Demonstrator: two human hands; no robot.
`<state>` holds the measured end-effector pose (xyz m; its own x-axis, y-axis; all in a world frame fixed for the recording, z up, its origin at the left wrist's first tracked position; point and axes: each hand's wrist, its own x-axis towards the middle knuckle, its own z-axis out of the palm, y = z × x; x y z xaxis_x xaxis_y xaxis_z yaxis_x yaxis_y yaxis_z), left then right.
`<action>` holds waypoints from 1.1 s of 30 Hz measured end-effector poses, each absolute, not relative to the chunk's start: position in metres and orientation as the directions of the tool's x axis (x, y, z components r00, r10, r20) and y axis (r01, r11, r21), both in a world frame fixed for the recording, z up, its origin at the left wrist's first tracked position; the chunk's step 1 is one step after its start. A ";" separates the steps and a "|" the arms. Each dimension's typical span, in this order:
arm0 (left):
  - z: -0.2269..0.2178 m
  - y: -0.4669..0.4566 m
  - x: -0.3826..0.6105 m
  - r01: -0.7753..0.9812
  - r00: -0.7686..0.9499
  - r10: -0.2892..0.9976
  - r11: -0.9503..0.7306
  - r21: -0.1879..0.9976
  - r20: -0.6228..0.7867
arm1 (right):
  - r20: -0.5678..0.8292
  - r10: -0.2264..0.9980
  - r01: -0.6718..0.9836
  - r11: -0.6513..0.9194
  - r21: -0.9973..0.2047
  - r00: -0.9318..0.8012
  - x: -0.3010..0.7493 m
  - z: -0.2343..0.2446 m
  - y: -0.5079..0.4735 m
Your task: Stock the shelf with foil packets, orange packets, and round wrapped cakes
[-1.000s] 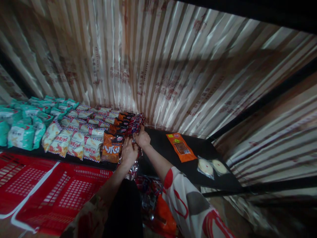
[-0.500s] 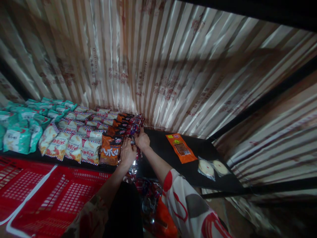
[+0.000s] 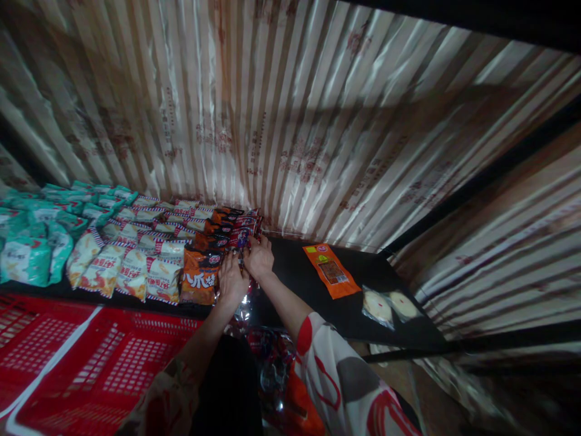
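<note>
Dark red and purple snack packets [image 3: 245,223] stand in a row, front to back, on a black shelf [image 3: 290,284]. At the front of that row, my left hand [image 3: 233,280] holds a shiny packet of this kind from its left side, fingers bent over its top. My right hand [image 3: 258,259] grips the same row from the right, fingers curled at the packets' edge. Most of the packet between the hands is hidden. An orange and black snack bag [image 3: 198,277] stands just left of my left hand.
Rows of white snack bags [image 3: 131,272] and teal bags [image 3: 27,257] fill the shelf's left side. On the right lie a flat orange packet [image 3: 333,272] and two clear-wrapped round pieces [image 3: 377,307]. Below are a red basket [image 3: 131,357] and more dark packets [image 3: 272,363]. Pleated sheeting [image 3: 299,121] hangs behind.
Both hands stay at the dark red row. The right fingers have spread and shifted slightly over the packets' edge. The view has turned a little.
</note>
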<state>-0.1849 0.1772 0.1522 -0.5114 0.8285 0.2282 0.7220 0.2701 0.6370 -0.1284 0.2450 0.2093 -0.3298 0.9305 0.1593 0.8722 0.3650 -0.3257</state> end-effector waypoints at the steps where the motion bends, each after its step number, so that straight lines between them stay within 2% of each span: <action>1: 0.152 0.177 -0.185 0.722 -0.509 0.831 0.271 0.637 0.224 | 0.167 0.928 0.870 0.370 -0.325 -0.333 -0.128 0.209 0.246; 8: 0.151 0.180 -0.185 0.729 -0.492 0.830 0.227 0.646 0.263 | 0.205 0.849 0.806 0.528 -0.267 -0.488 -0.126 0.209 0.253; 16: 0.150 0.188 -0.182 0.761 -0.472 0.835 0.224 0.608 0.283 | 0.174 0.784 0.762 0.621 -0.184 -0.596 -0.135 0.210 0.266; 22: 0.144 0.190 -0.177 0.766 -0.496 0.807 0.233 0.599 0.321 | 0.145 0.771 0.757 0.636 -0.149 -0.620 -0.151 0.209 0.283; 33: 0.140 0.193 -0.165 0.850 -0.449 0.818 0.266 0.456 0.360 | 0.041 0.817 0.806 0.574 -0.144 -0.575 -0.168 0.193 0.317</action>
<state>-0.1654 0.1927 0.1403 -0.4485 0.8182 0.3597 0.8497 0.2655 0.4555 -0.1681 0.3171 0.1931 -0.5748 0.8173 0.0405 0.8060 0.5741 -0.1442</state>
